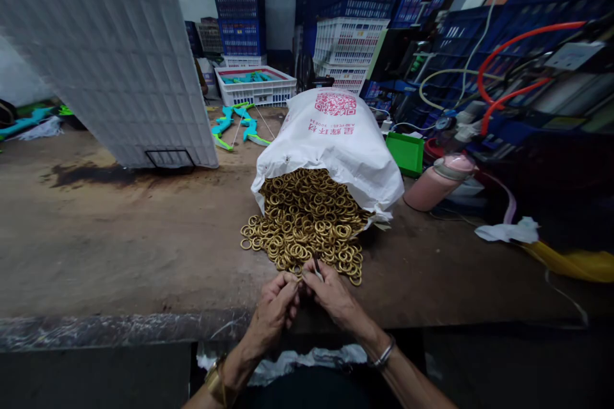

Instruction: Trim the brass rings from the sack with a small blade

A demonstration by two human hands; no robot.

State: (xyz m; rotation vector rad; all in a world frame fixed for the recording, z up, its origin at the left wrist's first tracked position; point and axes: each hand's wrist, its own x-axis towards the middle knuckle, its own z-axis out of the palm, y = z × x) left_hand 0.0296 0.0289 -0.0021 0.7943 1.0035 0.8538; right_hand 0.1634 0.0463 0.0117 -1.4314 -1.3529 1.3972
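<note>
Gold-coloured rings (307, 230) spill in a heap from the mouth of a white woven sack (336, 128) lying on the table. At the heap's near edge, my left hand (277, 301) is closed in a pinch on one gold ring (298, 271). My right hand (333, 294) meets it from the other side, fingertips close to the same ring. A slim, dark-ended tool (316, 264) sticks up from the right hand's closed fingers; its kind is not clear. The fingers hide part of the ring.
A tall pale padded panel (144, 64) stands at left on the wooden table (144, 243). Behind are toy bows (247, 124) and a white crate (259, 89). To the right are a green tray (404, 154), a pink bottle (439, 184) and orange hoses (484, 77).
</note>
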